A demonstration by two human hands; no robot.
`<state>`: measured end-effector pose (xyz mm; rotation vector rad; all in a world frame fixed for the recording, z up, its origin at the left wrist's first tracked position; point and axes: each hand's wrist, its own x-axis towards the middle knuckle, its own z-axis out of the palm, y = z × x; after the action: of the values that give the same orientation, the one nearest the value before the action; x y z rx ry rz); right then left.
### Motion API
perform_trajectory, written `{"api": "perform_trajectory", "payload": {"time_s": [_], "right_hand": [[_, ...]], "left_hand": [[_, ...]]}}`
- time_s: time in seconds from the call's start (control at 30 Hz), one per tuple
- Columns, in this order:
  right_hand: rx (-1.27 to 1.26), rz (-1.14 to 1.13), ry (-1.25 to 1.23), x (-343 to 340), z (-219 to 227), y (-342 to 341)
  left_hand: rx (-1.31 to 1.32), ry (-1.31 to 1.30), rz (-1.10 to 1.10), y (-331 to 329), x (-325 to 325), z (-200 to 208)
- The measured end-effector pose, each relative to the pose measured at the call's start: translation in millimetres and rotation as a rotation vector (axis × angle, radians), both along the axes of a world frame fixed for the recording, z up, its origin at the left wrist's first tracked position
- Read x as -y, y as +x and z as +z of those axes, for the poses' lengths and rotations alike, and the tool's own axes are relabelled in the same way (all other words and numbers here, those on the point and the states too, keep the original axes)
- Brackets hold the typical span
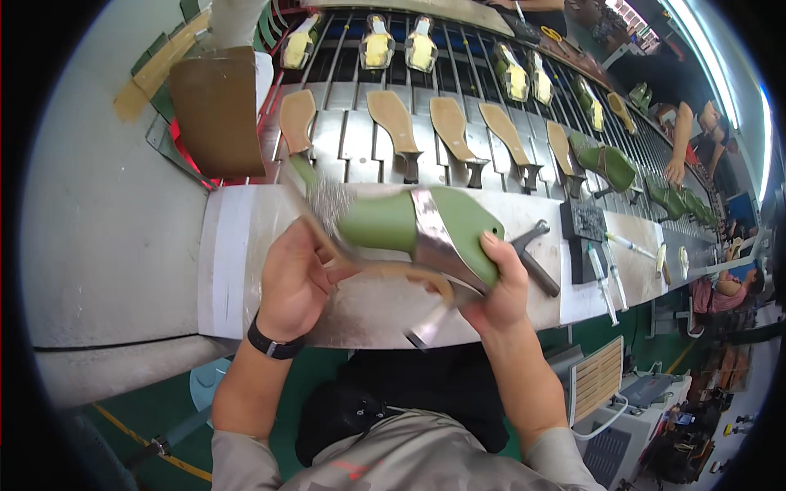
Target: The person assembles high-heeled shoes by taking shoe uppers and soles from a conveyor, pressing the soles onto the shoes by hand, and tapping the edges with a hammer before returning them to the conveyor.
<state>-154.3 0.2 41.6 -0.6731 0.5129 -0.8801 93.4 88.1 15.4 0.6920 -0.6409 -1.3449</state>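
Observation:
A green shoe last (381,221) with a shiny metallic strap (434,225) around it lies across both hands above the bench. My right hand (501,290) is closed around its right end, with the thumb beside a small hole. My left hand (296,274), with a dark wristband, pinches a tan shoe sole (401,268) against the last's underside. A heel with a dark tip (427,329) points down below the sole, near my right fingers. Motion blurs the left end of the last, so whether sole and last touch there cannot be made out.
A hammer (536,266) lies just right of my right hand. Farther right are a dark block (585,221) and several syringes (599,282). Heeled soles (393,123) line the slatted conveyor ahead, with wrapped shoes (377,45) behind. Other people work at the right.

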Motion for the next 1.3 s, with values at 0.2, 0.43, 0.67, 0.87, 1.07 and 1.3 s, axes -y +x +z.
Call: {"api": "perform_trajectory", "payload": {"time_s": [0.2,0.43,0.67,0.87,1.07,1.3], "right_hand": [[-0.596,-0.472,-0.715,107,24,105],[-1.376,-0.105,-0.986,165,3,135],[-1.773,-0.12,-1.116,202,101,-56],[-2.348,-0.339,-0.992,342,78,-354],[-2.447,-0.004,-0.76,463,-17,-475],[-2.526,-0.147,-0.657,556,-82,-550]], "left_hand": [[1.346,-0.169,0.049,-43,-39,-26],[1.631,-0.378,0.213,-65,-35,-30],[1.711,-0.367,0.199,-74,-30,-31],[1.577,-0.058,0.054,-108,12,-7],[1.733,-0.167,-0.054,-159,107,-30],[1.956,-0.174,-0.098,-150,105,-60]]}}
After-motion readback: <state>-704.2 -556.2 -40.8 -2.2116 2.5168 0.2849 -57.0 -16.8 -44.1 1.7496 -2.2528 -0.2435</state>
